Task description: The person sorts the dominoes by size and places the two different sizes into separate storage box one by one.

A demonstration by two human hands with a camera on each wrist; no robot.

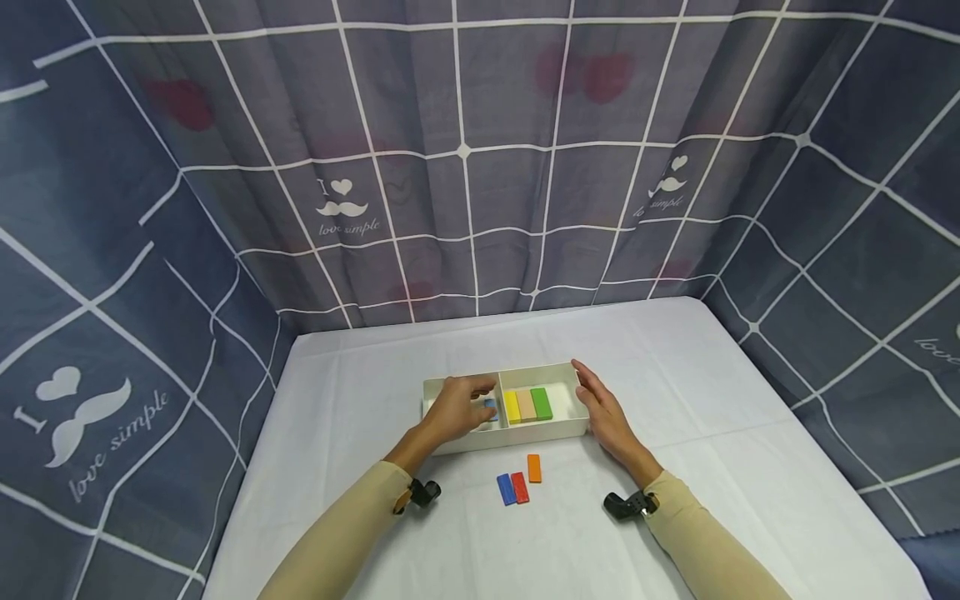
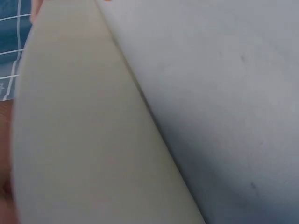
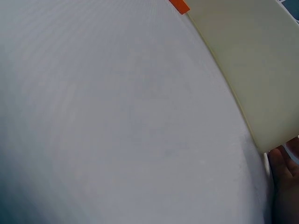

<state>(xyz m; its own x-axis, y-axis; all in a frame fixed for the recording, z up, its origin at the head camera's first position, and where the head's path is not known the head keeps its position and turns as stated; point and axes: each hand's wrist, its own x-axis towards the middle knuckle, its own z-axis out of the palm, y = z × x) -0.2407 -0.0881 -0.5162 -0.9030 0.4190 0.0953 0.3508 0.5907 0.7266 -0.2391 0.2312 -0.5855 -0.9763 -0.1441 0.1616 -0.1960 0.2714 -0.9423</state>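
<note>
A white two-compartment box (image 1: pixel 517 432) stands on the table. My left hand (image 1: pixel 453 412) reaches down into its left compartment, fingers bent, right beside a blue block (image 1: pixel 491 403). Whether the fingers pinch that block is not clear, and the hand covers much of this compartment. At the box's right end my right hand (image 1: pixel 604 414) grips the wall, with the thumb at the rim. Inside the right compartment, a yellow block (image 1: pixel 512 407), a beige block (image 1: pixel 527 406) and a green block (image 1: pixel 541 403) lie side by side. Both wrist views mostly show the box's outer wall (image 2: pixel 88 112).
In front of the box, a blue block (image 1: pixel 506 489), a red block (image 1: pixel 520 487) and an orange block (image 1: pixel 534 468) lie on the white tablecloth (image 1: pixel 360 367). A dark checked curtain (image 1: pixel 495 200) encloses the table at the back and sides.
</note>
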